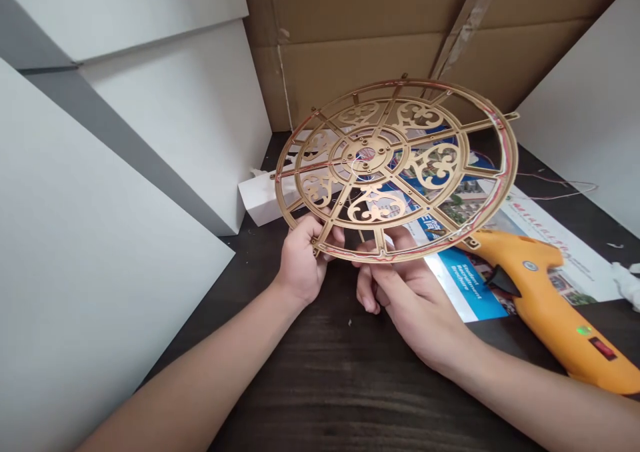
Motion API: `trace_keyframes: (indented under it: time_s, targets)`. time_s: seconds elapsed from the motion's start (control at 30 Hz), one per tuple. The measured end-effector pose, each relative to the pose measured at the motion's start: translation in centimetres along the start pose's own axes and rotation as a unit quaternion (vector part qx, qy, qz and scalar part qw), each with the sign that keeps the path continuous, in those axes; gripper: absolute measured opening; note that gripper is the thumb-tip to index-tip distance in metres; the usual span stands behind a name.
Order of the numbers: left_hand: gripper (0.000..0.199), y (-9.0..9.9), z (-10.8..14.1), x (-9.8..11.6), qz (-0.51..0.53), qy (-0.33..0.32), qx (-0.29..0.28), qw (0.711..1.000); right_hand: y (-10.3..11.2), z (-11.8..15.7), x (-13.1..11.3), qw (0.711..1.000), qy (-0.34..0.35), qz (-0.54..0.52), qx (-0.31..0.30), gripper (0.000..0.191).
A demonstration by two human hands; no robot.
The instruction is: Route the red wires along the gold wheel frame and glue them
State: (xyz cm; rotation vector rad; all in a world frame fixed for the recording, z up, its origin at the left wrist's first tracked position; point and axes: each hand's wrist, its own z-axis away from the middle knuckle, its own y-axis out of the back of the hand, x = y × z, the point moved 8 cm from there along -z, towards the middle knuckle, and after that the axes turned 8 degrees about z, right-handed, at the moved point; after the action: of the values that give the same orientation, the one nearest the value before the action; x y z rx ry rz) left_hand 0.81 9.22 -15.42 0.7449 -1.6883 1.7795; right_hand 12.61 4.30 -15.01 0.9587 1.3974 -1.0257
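While my left hand [303, 259] is pinching the round gold filigree frame [384, 163] by its near rim above the dark table [320, 385], my right hand [413, 299] is curling underneath, its grip unclear to me; turning could snag the trailing thin wire [595, 187].

Left hand [299, 262] gripping, thumb [308, 227] on top; right hand [417, 302] half curled, fingers [367, 287] bent; both forearms [215, 359] bare, angled inward

A round gold openwork frame [375, 162], spoked, with scrollwork panels around a pierced hub, is held tilted above the worktop [310, 385]; red wire [509, 165] follows its rim.
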Motion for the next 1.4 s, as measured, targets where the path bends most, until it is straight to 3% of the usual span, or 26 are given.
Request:
trace_keyframes:
  time_s: [0.2, 0.37, 0.43, 0.5, 0.53, 0.63, 0.67, 0.73, 1.07, 1.4]
  targets:
    - [0.018, -0.4, 0.0, 0.0, -0.014, -0.009, -0.030, 0.999, 0.5, 0.0, 0.6, 0.999, -0.006, -0.030, 0.021, 0.018]
    - [0.017, -0.3, 0.0, -0.3, -0.007, 0.012, -0.020, 1.000, -0.2, 0.2, 0.7, 0.994, -0.040, 0.089, -0.045, 0.028]
    - [0.018, 0.0, -0.1, -0.3, 0.003, 0.019, -0.004, 1.000, -0.9, 0.5, 0.1, 0.979, -0.011, 0.181, -0.089, 0.024]
    - [0.019, 0.0, -0.2, -0.3, 0.013, 0.020, 0.006, 1.000, -2.2, 1.2, -1.0, 0.943, 0.073, 0.293, -0.140, 0.018]
    - [0.020, 0.0, -0.2, -0.3, 0.017, 0.020, 0.008, 1.000, -3.0, 1.9, -1.6, 0.910, 0.133, 0.355, -0.168, 0.016]
    - [0.020, -0.2, -0.2, -0.3, 0.013, 0.026, 0.007, 1.000, -5.7, 4.4, -2.1, 0.766, 0.303, 0.511, -0.243, 0.027]
    - [0.020, -0.3, -0.1, -0.3, 0.012, 0.027, 0.007, 1.000, -6.3, 5.1, -1.9, 0.729, 0.332, 0.538, -0.261, 0.031]
    - [0.020, -0.4, -0.1, -0.3, 0.010, 0.029, 0.004, 1.000, -6.7, 5.7, -1.6, 0.695, 0.357, 0.559, -0.277, 0.034]
    - [0.018, -0.5, 0.1, -0.3, -0.007, 0.018, -0.008, 1.000, -7.0, 6.3, -2.0, 0.653, 0.404, 0.592, -0.246, 0.032]
    - [0.019, -0.7, 0.0, -0.2, -0.029, -0.011, -0.034, 0.999, -6.8, 6.1, -2.0, 0.663, 0.397, 0.587, -0.244, 0.030]
